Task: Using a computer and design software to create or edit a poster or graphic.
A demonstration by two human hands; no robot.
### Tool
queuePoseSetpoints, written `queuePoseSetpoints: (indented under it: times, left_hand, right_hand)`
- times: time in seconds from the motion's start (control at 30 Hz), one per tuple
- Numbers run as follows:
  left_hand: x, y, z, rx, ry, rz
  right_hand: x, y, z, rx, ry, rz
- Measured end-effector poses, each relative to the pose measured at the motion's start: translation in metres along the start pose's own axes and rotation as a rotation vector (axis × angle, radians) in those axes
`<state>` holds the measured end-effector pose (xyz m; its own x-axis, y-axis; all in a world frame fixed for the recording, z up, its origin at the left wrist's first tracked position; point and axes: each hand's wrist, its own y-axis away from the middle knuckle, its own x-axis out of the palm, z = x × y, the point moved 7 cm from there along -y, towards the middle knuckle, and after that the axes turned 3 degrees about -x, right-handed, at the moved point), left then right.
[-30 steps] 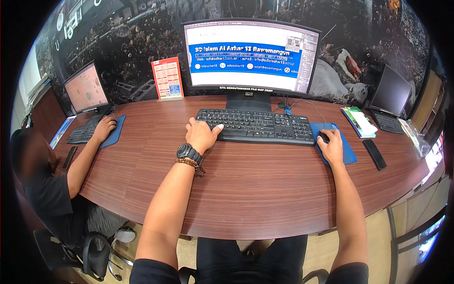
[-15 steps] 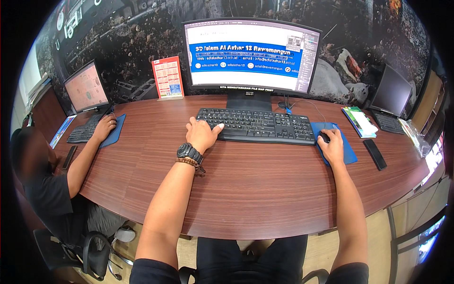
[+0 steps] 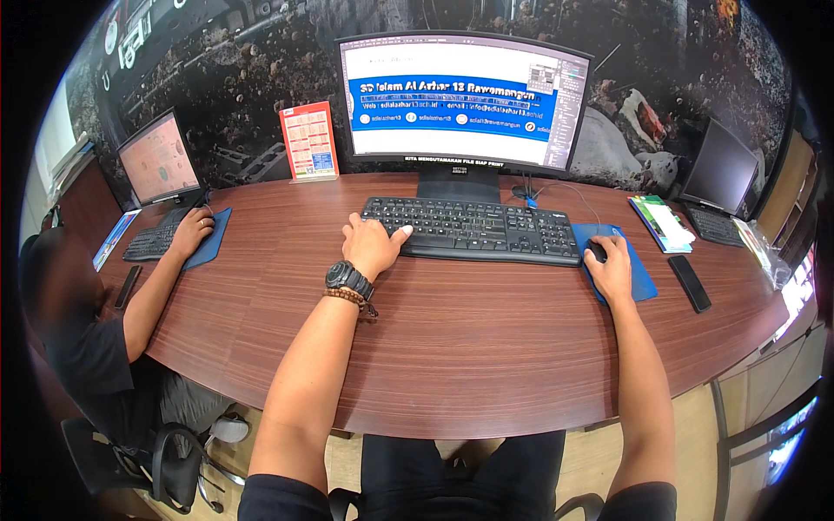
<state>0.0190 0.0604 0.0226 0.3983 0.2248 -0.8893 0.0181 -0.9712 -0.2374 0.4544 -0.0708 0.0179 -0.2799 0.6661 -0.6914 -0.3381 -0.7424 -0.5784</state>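
Note:
My left hand rests on the left end of a black keyboard, its thumb stretched out toward the keys and its fingers bent over the corner. A dark digital watch and a beaded bracelet circle that wrist. Over a black computer mouse curls my right hand, covering much of it. Beneath the mouse lies a blue mouse pad. Behind the keyboard a wide monitor shows a blue banner with white lettering in a design program.
At the left a co-worker's hand rests on another blue pad beside a second monitor. A red-and-white stand card is upright on the wooden desk. To the right are a phone, leaflets and a dark monitor.
On the monitor, the banner's small lettering sits slightly differently and looks sharper. Both my hands stay in place on the keyboard and the mouse.

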Motion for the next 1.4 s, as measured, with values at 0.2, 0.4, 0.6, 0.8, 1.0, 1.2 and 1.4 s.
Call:
queuePoseSetpoints:
  times: [0.2,0.4,0.6,0.8,1.0,1.2,1.4]
  left_hand:
    - [-0.001,0.001,-0.002,0.006,-0.005,0.001]
    - [0.0,0.0,-0.002,0.013,-0.013,-0.001]
    - [0.002,-0.001,0.0,0.009,-0.017,-0.035]
    - [0.005,0.0,0.0,0.025,0.043,-0.077]
    - [0.011,0.005,-0.015,0.324,0.092,-0.074]
    - [0.015,0.004,-0.018,0.305,0.061,-0.027]
    - [0.014,0.0,-0.008,0.154,0.139,-0.097]
  right_hand:
    - [0.0,0.001,-0.001,-0.02,0.003,0.001]
    - [0.0,0.0,-0.001,-0.013,-0.005,-0.006]
    - [-0.006,0.005,0.028,-0.311,0.084,-0.048]
    - [-0.002,0.008,0.039,-0.445,0.176,0.005]
    - [-0.002,0.006,0.029,-0.289,0.062,-0.028]
    - [0.001,0.002,0.008,-0.042,0.041,0.008]
    - [0.002,0.0,-0.003,-0.031,0.009,0.017]
